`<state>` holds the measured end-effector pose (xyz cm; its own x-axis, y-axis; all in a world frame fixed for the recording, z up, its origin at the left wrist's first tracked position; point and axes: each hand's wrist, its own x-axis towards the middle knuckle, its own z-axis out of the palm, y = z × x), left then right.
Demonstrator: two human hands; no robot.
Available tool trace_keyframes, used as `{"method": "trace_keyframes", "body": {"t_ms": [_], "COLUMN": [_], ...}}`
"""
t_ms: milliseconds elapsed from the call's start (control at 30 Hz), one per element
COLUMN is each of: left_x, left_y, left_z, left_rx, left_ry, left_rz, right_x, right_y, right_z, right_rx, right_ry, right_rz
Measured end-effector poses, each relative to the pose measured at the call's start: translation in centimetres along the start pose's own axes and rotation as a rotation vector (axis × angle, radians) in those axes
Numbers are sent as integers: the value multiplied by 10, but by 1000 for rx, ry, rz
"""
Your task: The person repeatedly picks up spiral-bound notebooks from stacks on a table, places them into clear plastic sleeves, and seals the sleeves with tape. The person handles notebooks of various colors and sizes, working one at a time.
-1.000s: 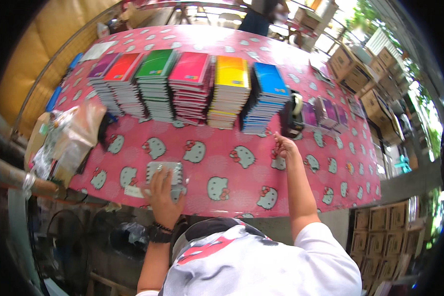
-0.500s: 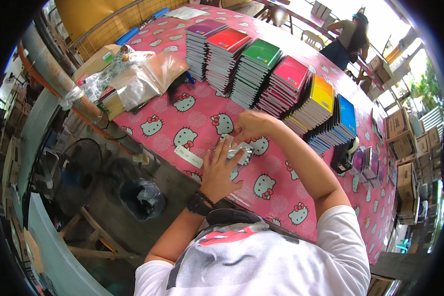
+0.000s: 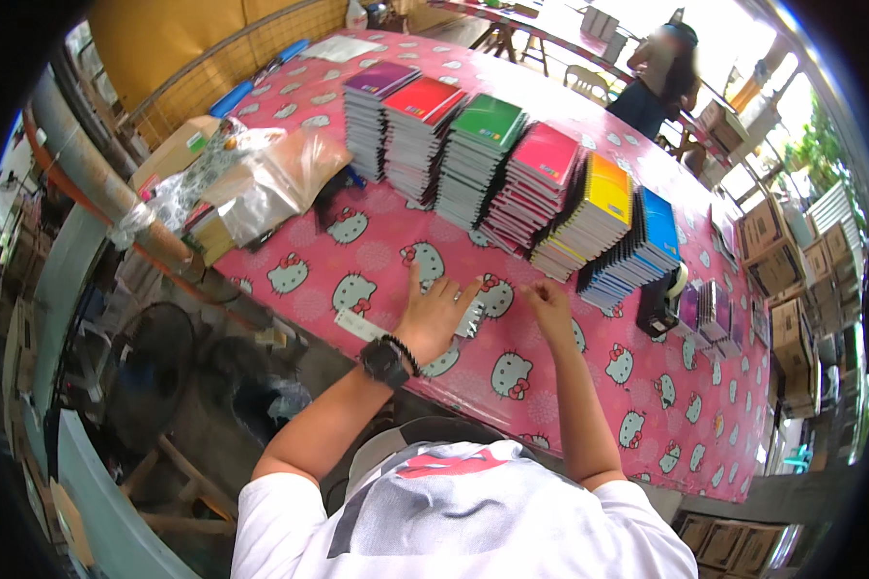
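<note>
At the frame's left, crinkled clear plastic sleeves (image 3: 285, 188) lie on the glossy, cat-patterned pink table cover (image 3: 386, 246). Around the centre, the left hand (image 3: 433, 321) spreads its fingers apart, palm down over a small wire-bound notebook (image 3: 470, 320), mostly hidden beneath. Above, tall notebook stacks (image 3: 483, 125) with smooth coloured covers form a slanting row. Right of centre, the right hand (image 3: 548, 307) has curled fingers; whether they pinch anything, I cannot tell. Farther right sits a black tape dispenser (image 3: 658, 307).

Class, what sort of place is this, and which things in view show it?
Probably a small stationery workshop or packing area: colour-sorted stacks of spiral notebooks and a black tape dispenser stand on the pink table, with cardboard boxes piled beyond.
</note>
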<state>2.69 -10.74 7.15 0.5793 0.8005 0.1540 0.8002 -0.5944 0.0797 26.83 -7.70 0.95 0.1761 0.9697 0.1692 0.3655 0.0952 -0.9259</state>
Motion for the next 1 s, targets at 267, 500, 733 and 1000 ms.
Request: {"method": "trace_keyframes", "body": {"t_ms": [267,500,733,1000], "left_x": [1,14,28,11], "left_y": [-5,10,8,-1], "left_z": [23,36,-15,2], "left_rx": [-1787,-1358,-1185,-1366], "left_ry": [335,231,183,447], "left_rz": [-95,46,-114,130], "right_x": [-66,-53,-31,-35], "right_y": [-29,-44,-110,-94], "right_z": [-37,-8,-40,-84], "right_rx": [342,414,-449,3], "right_ry": [-256,-433,-129,-189], "right_rz": [202,61,-193,-181]}}
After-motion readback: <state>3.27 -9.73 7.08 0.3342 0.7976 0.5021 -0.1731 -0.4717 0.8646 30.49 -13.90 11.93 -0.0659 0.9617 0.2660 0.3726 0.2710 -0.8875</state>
